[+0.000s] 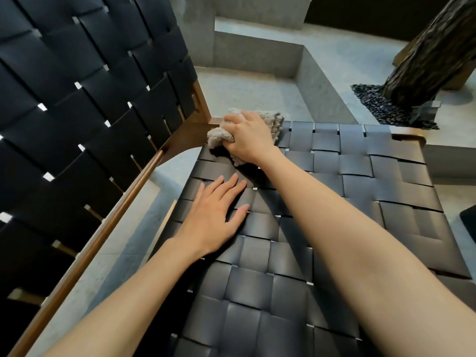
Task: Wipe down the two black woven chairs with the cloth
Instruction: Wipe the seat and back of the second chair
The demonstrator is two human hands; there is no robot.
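A black woven chair fills the view: its seat (334,202) spreads across the middle and right, and its backrest (77,112) rises at the left on a brown wooden frame (123,210). My right hand (248,136) grips a bunched beige cloth (273,122) and holds it down on the seat's far left corner, beside the frame joint. Closer to me, my left hand (213,217) rests flat on the seat with its fingers spread and straight. A second chair is not in view.
Grey concrete floor and low stepped concrete walls (257,55) lie beyond the chair. A dark tree trunk (432,47) rises at the upper right from a bed of black pebbles (378,104). A dark object's edge (468,222) shows at the right.
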